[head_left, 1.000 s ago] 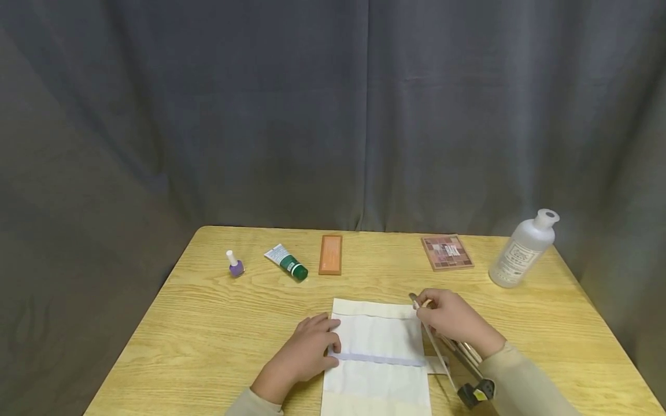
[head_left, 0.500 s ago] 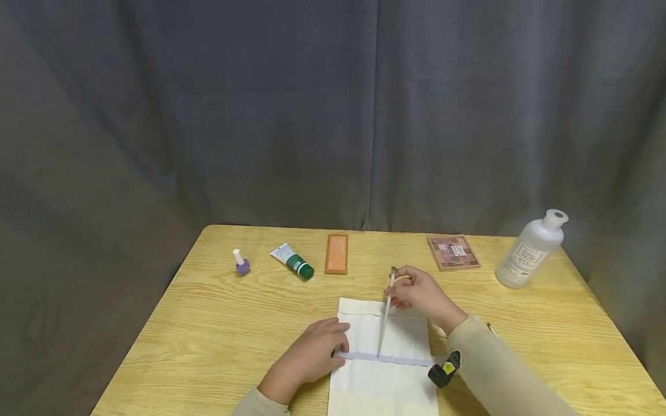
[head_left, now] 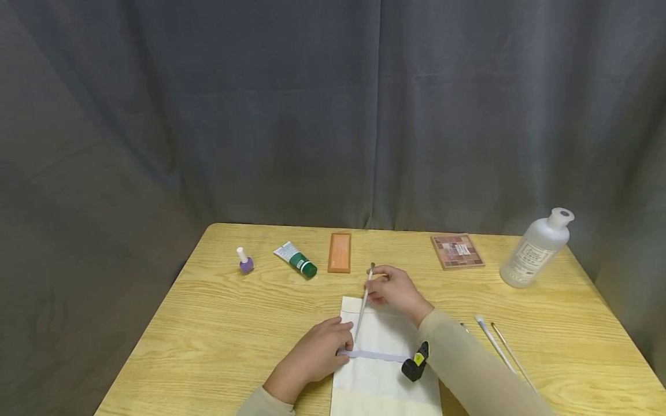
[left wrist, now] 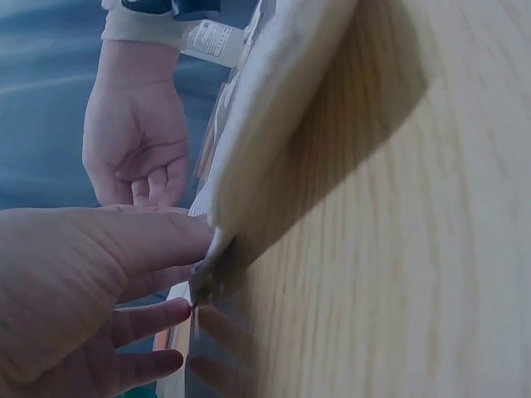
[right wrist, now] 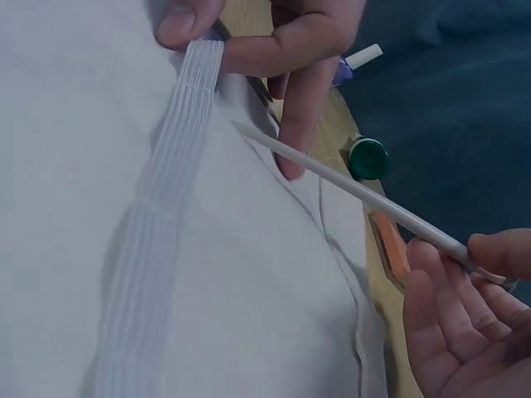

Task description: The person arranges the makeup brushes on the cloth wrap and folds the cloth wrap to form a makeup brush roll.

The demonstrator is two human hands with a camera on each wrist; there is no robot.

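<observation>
A white cloth brush roll [head_left: 385, 381] lies flat at the table's front, crossed by a pale ribbed elastic band [right wrist: 149, 224]. My left hand [head_left: 317, 349] pinches the roll's left edge, thumb and index finger at the band's end. In my right hand [head_left: 398, 292] is a slim makeup brush [head_left: 362, 309], gripped close to its dark bristles. Its pale handle slants down over the cloth. The handle's tip [right wrist: 241, 128] points at the band beside the left index finger.
Two thin makeup brushes [head_left: 493, 340] show right of the right sleeve, which hides part of them. Along the back are purple nail polish [head_left: 246, 264], a green-and-white tube [head_left: 296, 259], an orange case [head_left: 340, 253], an eyeshadow palette [head_left: 458, 251] and a leaning clear bottle [head_left: 536, 252].
My right hand has carried the brush leftward from the cloth's right edge toward the left hand. My left hand keeps its place at the edge.
</observation>
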